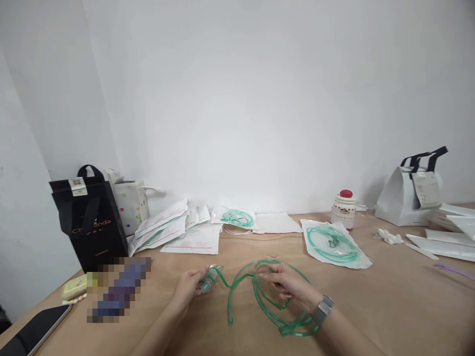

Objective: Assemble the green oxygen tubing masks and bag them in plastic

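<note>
My left hand (190,288) is closed on a clear plastic oxygen mask (211,278) with a green strap (222,279). The strap runs rightward from the mask towards my right hand (285,284). Fingers of that hand, closed, grip the green strap among loops of green tubing (265,306); its far end is partly covered by the fingers. Loose coils of the tubing hang or lie below and around the right hand, and one free end points towards me between the hands. A grey watch band (322,309) is on the right wrist.
Flat white packets (196,240) lie back left, near a black paper bag (98,232). Packaged green tubing sits in pouches at back centre (233,217) and right (334,244). A jar (343,212), a white bag (401,198) and a phone (37,329) stand or lie about.
</note>
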`<state>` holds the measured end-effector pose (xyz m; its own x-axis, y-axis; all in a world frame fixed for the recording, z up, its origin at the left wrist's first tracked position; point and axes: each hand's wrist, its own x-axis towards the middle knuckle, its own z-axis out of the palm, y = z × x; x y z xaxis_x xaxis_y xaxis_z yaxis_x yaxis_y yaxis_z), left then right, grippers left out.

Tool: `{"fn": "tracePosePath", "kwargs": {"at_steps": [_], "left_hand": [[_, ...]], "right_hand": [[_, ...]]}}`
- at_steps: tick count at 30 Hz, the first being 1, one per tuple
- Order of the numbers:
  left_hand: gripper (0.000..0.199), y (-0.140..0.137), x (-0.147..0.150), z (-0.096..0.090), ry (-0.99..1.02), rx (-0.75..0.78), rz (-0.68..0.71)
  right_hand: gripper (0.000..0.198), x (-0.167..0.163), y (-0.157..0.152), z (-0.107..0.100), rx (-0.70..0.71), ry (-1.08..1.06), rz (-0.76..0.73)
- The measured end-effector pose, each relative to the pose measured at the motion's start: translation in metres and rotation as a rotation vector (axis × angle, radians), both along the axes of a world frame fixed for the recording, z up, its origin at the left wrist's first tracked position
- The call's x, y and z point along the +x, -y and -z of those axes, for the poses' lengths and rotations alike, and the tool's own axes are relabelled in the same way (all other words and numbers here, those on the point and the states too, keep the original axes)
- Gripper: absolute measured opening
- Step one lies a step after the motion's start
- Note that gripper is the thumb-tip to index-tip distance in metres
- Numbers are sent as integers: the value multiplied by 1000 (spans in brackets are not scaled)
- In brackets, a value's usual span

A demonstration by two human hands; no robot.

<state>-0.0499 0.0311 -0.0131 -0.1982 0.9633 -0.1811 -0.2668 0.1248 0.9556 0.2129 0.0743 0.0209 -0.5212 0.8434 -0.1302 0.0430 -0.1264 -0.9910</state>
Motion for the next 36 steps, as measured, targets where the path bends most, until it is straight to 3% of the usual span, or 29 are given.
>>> {"fn": "tracePosePath", "kwargs": {"at_steps": [5,8,18,29,36], "left_hand": [[47,-3,6,3,-27,-21,-27],[49,-5,5,5,-42,-36,-48],[54,-11,7,18,-180,85,-35],[37,12,30,-3,-569,298,-68],[36,26,50,-12,-660,376,-30]], "right_hand": [[32,1,8,0,-134,127,-135],[34,-2,7,6,-138,88,-150],[28,-4,-2,13,-57,-160,10],[25,-13,2,13,34,-175,85],[29,-31,18,7,154,-183,150]]}}
